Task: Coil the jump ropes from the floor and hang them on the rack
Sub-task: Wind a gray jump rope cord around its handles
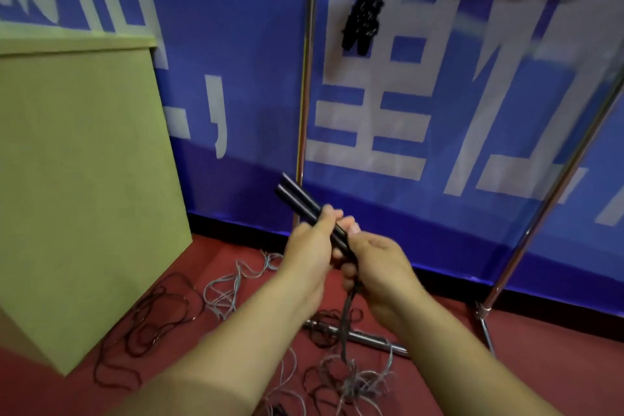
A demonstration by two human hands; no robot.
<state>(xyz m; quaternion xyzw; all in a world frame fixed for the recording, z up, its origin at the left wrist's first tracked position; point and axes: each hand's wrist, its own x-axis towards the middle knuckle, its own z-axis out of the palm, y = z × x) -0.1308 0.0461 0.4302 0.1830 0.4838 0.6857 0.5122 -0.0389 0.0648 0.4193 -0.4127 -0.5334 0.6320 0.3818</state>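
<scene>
My left hand grips two black jump-rope handles held side by side, their free ends pointing up and left. My right hand is curled round the lower end of the handles and the dark rope that hangs from them down to the floor. Loose ropes lie tangled on the red floor: dark ones at the left, grey ones in the middle and below my hands. A coiled black rope hangs from the chrome rack at the top.
A tall tan box stands at the left on the red floor. A blue banner with white characters covers the wall behind the rack. The rack's slanted right leg and base bar cross the floor.
</scene>
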